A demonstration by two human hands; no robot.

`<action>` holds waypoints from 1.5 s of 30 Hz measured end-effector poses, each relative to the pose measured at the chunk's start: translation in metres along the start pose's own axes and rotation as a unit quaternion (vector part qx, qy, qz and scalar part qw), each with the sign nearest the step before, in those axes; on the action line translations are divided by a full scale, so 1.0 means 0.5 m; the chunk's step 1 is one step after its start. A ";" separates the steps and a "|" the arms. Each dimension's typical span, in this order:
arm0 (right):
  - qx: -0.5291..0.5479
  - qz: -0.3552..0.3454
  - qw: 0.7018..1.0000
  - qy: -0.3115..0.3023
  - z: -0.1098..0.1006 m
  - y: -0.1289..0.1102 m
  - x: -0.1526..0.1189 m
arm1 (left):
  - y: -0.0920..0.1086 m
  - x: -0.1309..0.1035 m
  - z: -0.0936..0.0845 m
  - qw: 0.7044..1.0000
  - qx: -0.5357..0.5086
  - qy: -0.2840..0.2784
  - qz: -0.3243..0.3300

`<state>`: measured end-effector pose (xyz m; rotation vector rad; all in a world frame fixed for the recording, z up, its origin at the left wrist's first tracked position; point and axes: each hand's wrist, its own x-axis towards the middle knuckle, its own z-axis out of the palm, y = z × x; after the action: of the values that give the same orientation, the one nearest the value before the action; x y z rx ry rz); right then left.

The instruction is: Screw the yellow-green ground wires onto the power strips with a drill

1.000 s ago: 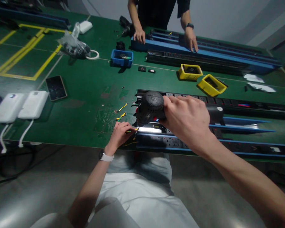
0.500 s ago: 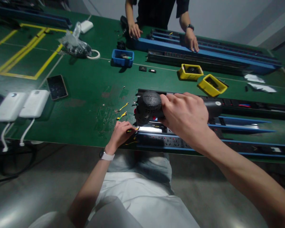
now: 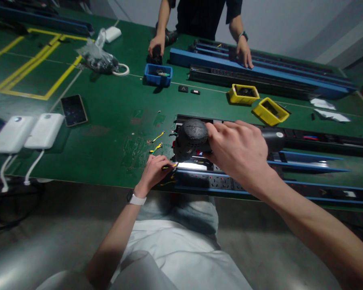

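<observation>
My right hand (image 3: 240,151) is wrapped round a black power tool (image 3: 192,139), which is over the left ends of the power strips. A bright light shines on the metal beneath it. My left hand (image 3: 155,171) pinches a yellow wire (image 3: 169,166) at the left end of the blue-edged strip with sockets (image 3: 219,181). Another yellow wire (image 3: 157,137) and a yellow-green wire (image 3: 156,148) lie on the green table just beyond my left hand. The tool's tip is hidden from view.
Across the table (image 3: 109,149), a person's hands are at a black object and a long blue profile (image 3: 211,60). A blue bin (image 3: 158,75), yellow bins (image 3: 243,94), a phone (image 3: 74,110) and white devices (image 3: 44,131) lie around; more strips extend right.
The other person's hand on the left has moved from the blue profile to a black object behind the blue bin. My hands hold nearly the same pose; the view has shifted slightly.
</observation>
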<state>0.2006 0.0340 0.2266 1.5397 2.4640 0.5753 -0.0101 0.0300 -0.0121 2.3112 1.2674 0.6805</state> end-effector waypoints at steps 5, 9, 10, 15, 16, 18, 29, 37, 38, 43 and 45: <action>-0.006 -0.006 1.000 -0.001 -0.002 -0.003 0.000 | 0.002 0.001 -0.002 1.000 -0.001 -0.006 -0.002; -0.008 -0.009 1.000 -0.004 -0.003 -0.004 0.000 | 0.006 0.002 -0.005 1.000 0.001 -0.011 -0.009; -0.009 -0.010 1.000 -0.005 -0.003 -0.004 0.000 | 0.007 0.002 -0.005 1.000 0.000 -0.011 -0.010; -0.019 -0.017 1.000 -0.002 -0.003 -0.002 0.003 | 0.008 0.001 -0.006 1.000 -0.004 -0.009 -0.010; -0.019 -0.018 1.000 -0.004 -0.003 -0.002 0.003 | 0.008 0.001 -0.006 1.000 -0.004 -0.008 -0.011; -0.014 -0.020 1.000 -0.008 -0.004 -0.001 0.003 | 0.006 0.001 -0.005 1.000 -0.005 -0.008 -0.012; -0.027 -0.025 0.999 0.012 0.003 0.003 0.005 | 0.006 0.002 -0.004 1.000 0.001 -0.004 -0.007; -0.027 -0.022 0.999 0.017 0.009 0.008 0.005 | 0.004 0.002 -0.003 1.000 0.004 -0.008 -0.007; -0.026 -0.023 0.999 0.014 0.008 0.008 0.005 | 0.003 0.002 -0.002 1.000 0.004 -0.009 -0.007; -0.021 -0.025 0.999 0.005 0.003 0.006 0.005 | 0.002 0.002 -0.002 1.000 0.004 -0.006 -0.006; -0.023 -0.024 0.999 0.007 0.003 0.005 0.005 | 0.002 0.001 -0.001 1.000 0.004 -0.007 -0.005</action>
<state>0.2021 0.0377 0.2264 1.4597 2.4740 0.6320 -0.0097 0.0302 -0.0108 2.3106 1.2776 0.6561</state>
